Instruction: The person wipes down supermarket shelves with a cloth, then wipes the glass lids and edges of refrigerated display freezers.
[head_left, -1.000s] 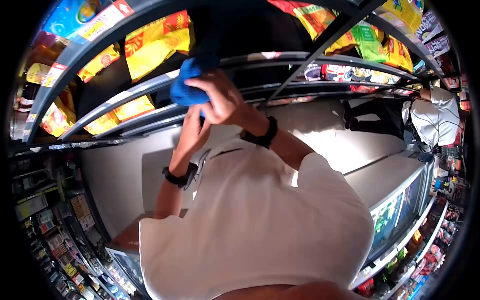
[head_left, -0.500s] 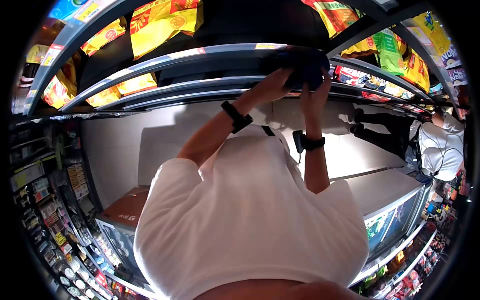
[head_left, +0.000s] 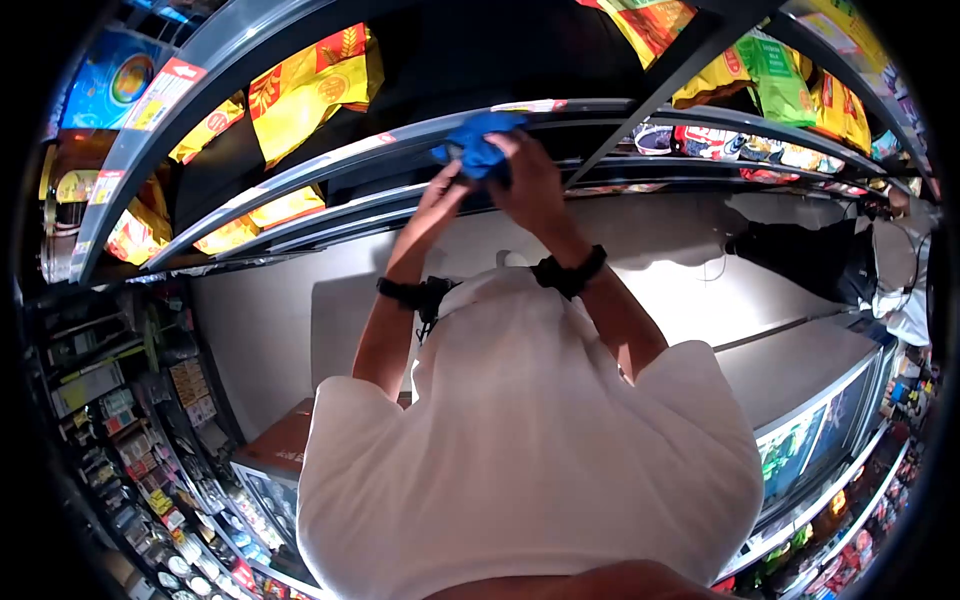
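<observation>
A crumpled blue cloth (head_left: 478, 145) is bunched between my two hands at the front edge of a dark shelf (head_left: 420, 138). My left hand (head_left: 440, 198) has its fingers closed on the cloth's lower left side. On the right side of the cloth, my right hand (head_left: 530, 183) grips it with bent fingers. Both wrists wear black bands. Left of the hands, yellow and red snack bags (head_left: 310, 90) stand on the upper shelf. Part of the cloth is hidden behind my fingers.
A dark upright post (head_left: 690, 70) divides the shelving on the right, with green and yellow bags (head_left: 775, 100) beyond it. Another person (head_left: 810, 255) is at the far right. A glass-sided case (head_left: 810, 440) and a brown box (head_left: 285, 440) stand behind me.
Both hands have moved left along the shelf edge with the cloth, away from the post. The other person at the right has shifted posture, and my view has turned slightly.
</observation>
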